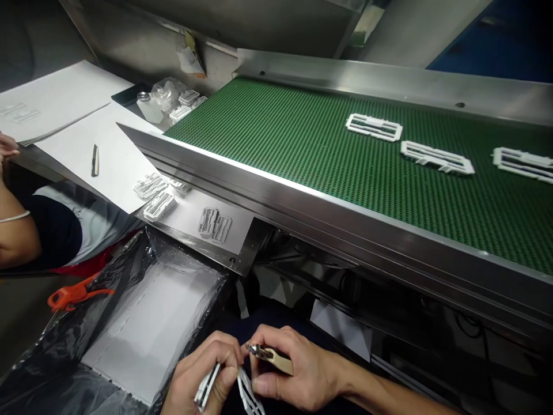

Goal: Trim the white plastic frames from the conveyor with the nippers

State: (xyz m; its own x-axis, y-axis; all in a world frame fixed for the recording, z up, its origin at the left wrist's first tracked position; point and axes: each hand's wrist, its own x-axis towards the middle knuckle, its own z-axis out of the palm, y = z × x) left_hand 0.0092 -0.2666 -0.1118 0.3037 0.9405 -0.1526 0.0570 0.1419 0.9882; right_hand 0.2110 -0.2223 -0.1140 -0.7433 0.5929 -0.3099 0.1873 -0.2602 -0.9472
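Observation:
At the bottom of the head view, my left hand (pixel 207 369) is closed around a white slotted plastic frame (pixel 207 387), seen nearly edge-on. My right hand (pixel 309 369) grips a small hand tool with a cream handle (pixel 279 361) and a metal head pointing toward my left hand. A second white slotted piece (pixel 249 393) hangs between the two hands, by my right thumb; which hand bears it I cannot tell. The fingertips of both hands are close together, and the tool's exact kind is partly hidden by my fingers.
White frames (pixel 374 127) lie on the green conveyor belt (pixel 276 132) behind its metal rail. Stacked frames (pixel 215 225) sit on a metal ledge. A dark-handled blade (pixel 95 160) rests on white sheets. Orange-handled scissors (pixel 73 294) lie on black plastic. Another person's arm (pixel 15 225) is at left.

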